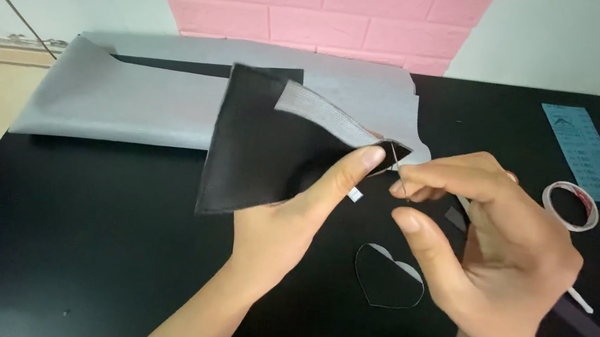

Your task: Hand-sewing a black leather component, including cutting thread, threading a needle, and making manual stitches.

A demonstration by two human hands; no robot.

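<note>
My left hand (294, 220) holds up a folded black fabric piece (257, 148) with a grey elastic band (321, 114) across its top, my thumb pressing near its right corner. My right hand (487, 242) pinches a thin needle (399, 168) at that corner, index finger and thumb closed on it. Whether a thread runs from the needle cannot be made out. Below the hands a black heart-shaped cutout (387, 278) lies flat on the black table (81, 241).
A large grey sheet of fabric (120, 99) lies at the back of the table. A roll of clear tape (570, 205) and a blue paper card (581, 148) sit at the right. A thin white stick (579, 300) and dark strip (597, 334) lie near my right wrist.
</note>
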